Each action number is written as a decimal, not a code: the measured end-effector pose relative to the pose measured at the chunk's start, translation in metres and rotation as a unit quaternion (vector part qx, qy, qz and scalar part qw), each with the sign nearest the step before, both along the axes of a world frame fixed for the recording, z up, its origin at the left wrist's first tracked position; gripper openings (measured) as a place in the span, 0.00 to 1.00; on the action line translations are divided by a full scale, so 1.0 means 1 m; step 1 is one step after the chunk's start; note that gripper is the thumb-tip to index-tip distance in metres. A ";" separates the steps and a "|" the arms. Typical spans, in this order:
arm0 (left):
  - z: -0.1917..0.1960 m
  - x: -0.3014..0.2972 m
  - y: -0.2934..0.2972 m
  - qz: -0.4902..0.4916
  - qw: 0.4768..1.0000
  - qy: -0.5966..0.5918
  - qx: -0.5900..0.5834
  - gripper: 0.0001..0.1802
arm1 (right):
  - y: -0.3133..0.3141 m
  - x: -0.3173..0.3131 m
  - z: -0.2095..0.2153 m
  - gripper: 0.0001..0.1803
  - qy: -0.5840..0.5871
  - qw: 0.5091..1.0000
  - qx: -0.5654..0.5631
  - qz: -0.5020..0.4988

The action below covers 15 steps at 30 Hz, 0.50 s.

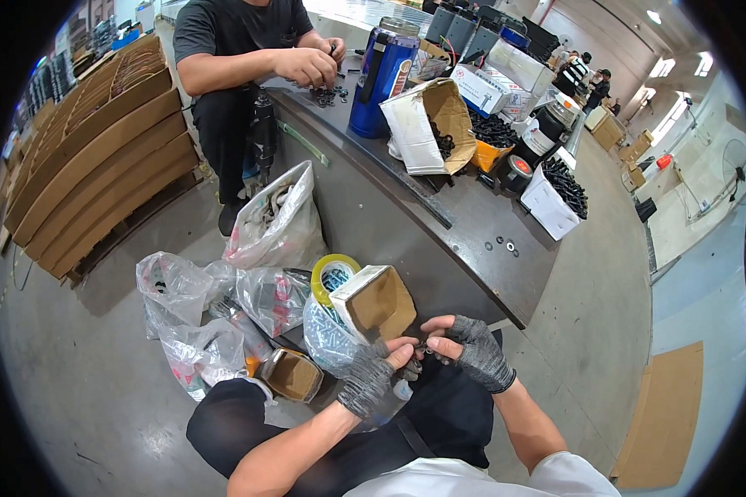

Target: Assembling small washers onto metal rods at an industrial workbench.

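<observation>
Dark small part point(421, 349) (tiny, unclear) pinched between left hand point(371, 374) and right hand point(472, 348).

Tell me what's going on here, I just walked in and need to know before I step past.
A seated person in grey fingerless gloves has the left hand and right hand together over the lap, pinching a small dark metal part too small to identify. Just ahead sits an open cardboard box, a yellow tape roll and plastic bags on the floor. Across the dark workbench, another person's hands sort small black parts beside a blue jug.
</observation>
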State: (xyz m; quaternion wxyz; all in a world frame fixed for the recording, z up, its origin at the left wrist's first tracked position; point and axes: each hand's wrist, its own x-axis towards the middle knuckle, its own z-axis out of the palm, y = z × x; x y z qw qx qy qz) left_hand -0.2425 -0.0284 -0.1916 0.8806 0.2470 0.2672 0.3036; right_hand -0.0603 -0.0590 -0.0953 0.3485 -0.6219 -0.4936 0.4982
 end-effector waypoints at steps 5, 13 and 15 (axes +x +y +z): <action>-0.004 0.005 0.001 0.038 0.998 -0.022 -0.037 0.19 | 0.000 0.000 -0.010 0.12 0.027 0.998 0.041 -0.044; -0.012 0.007 0.004 0.106 0.994 0.004 -0.020 0.17 | -0.009 -0.023 -0.020 0.09 0.039 0.994 0.073 -0.065; -0.013 0.008 0.003 0.115 0.993 0.011 -0.017 0.16 | -0.010 -0.030 -0.027 0.09 -0.037 0.984 0.156 -0.080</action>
